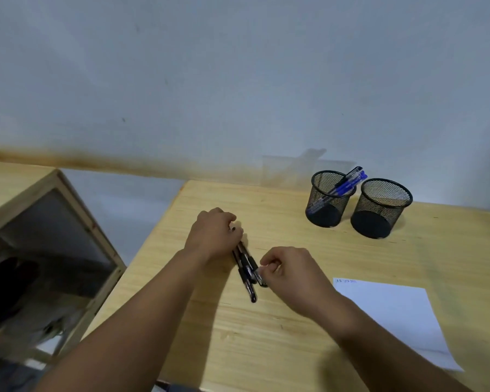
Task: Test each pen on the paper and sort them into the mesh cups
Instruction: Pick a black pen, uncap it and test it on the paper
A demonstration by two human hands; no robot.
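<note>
1. My left hand (pixel 214 236) grips a bundle of dark pens (pixel 245 264) near the middle of the pale wooden worktop (pixel 266 335), fingers curled round the upper ends while the lower ends fan out toward me.
2. My right hand (pixel 286 271) pinches the near end of one pen in that bundle, fingers (pixel 269 268) curled tight around it.
3. A white sheet of paper (pixel 393 312) lies flat to the right, near my right forearm, with faint marks at its top left corner.
4. Two black mesh cups stand side by side at the far right: the left cup (pixel 327 199) holds blue pens (pixel 347 183) leaning right; the right cup (pixel 381 207) shows no pens.
</note>
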